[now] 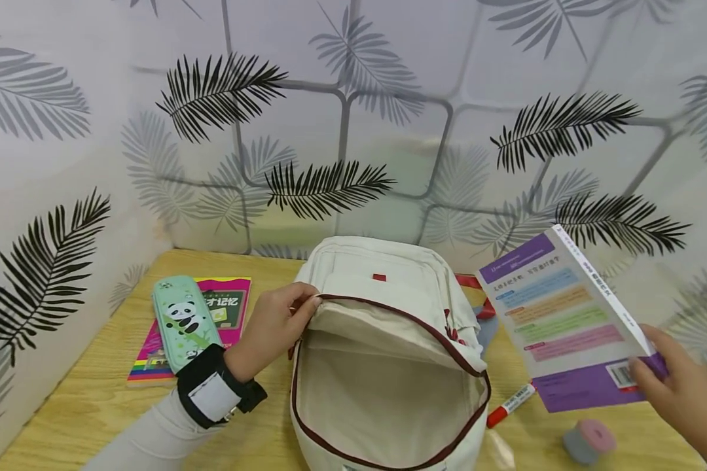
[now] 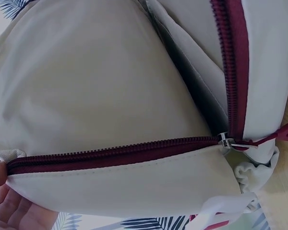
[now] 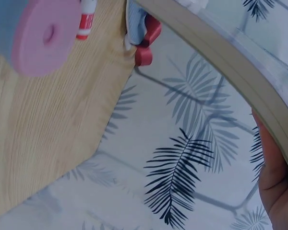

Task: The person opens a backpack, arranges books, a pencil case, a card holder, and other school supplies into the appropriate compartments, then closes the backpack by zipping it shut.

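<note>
The bag (image 1: pixel 353 261) stood in the middle of the table (image 1: pixel 65 418), its main pocket gaping towards the person under a raised flap (image 1: pixel 383 324) edged with dark red zip. The left hand (image 1: pixel 273 327) had that flap by its left edge, thumb and fingers closed on the fabric in a pinch; in the left wrist view the zip ran taut from the fingertips to the metal slider (image 2: pixel 224 141). A black band (image 1: pixel 203 383) circled the left wrist, over a white sleeve (image 1: pixel 147 438). The right hand (image 1: pixel 683 386) gripped the book (image 1: pixel 560 320) at its lower right corner, thumb on the cover by the barcode and the other fingers partly hidden behind the spine. The book was tilted in the air to the right of the bag, well apart from the left hand. Below it on the table lay a marker (image 1: pixel 509 405), its red cap near the bag and its far end covered by the book in the head view. A pink and grey roll (image 1: pixel 589 441) sat nearer the person. On the bag's left, a green panda case (image 1: pixel 185 320) rested on a bright notebook (image 1: pixel 235 311). Leaf-patterned sheeting (image 1: pixel 389 39) rose behind everything.
</note>
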### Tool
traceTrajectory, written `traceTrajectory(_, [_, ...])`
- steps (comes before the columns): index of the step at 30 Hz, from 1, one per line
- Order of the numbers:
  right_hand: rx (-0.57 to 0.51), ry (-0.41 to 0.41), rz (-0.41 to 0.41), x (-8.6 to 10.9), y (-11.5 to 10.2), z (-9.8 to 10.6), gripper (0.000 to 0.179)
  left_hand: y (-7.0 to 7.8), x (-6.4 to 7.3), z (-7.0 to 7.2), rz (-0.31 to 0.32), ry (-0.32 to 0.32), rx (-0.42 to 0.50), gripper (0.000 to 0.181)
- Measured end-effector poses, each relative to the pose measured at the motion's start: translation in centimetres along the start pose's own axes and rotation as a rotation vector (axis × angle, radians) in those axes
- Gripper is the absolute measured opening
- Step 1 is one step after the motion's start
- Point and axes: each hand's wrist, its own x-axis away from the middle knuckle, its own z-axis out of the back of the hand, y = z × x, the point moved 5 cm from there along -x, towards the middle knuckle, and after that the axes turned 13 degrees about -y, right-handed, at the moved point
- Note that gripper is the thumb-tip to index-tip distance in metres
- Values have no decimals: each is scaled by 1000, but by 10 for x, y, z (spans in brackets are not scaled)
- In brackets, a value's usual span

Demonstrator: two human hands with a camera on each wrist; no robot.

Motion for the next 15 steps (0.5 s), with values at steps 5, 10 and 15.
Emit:
traceTrajectory(5, [-316,0,-34,16,-3,-7,57,0,-2,2,13,9,14,5])
traceTrajectory(10, [-940,7,-19,30,2,-22,52,-2,-4,5,66,37,38,6])
traceTrajectory(15, [-1377,-1,-33,44,8,-33,49,-3,-8,11,119,103,69,9])
